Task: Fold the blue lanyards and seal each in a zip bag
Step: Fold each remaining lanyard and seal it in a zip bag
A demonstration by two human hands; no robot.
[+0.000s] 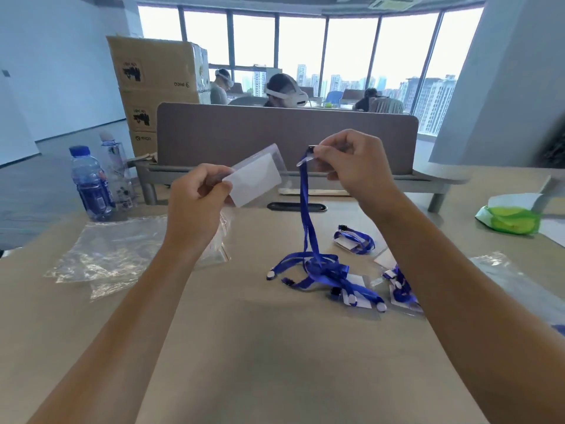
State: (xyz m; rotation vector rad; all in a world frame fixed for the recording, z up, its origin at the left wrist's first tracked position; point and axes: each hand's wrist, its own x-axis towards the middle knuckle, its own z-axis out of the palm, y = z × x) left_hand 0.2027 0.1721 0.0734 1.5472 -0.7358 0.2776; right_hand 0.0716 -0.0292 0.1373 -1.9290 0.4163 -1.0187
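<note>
Table: pale, matte tan table [260, 347], smooth and bare in front of the forearms.
Loose lanyards: a tangle of flat blue ribbon [321, 270] lies mid-table with small white tabs and dark clips; near it on the right, folded bundles [354, 240] rest on white cards.
Zip bags: thin, glossy, crinkled clear film [116, 255] heaped at left, catching glare.
Left hand: left hand [195, 203] pinches a clear badge sleeve [260, 175] with a stiff white card inside, raised above the table.
Right hand: right hand [351, 166] pinches the clip end of one blue lanyard [305, 209], whose strap hangs down into the tangle.
Step, as I judge it: separating holder and strap before folding. Lift the strap clear of the tangle, then lay even loops flat so they fit a bag.
Far side: two plastic water bottles [91, 185], a grey-brown desk divider [287, 136], cardboard boxes [153, 81].
</note>
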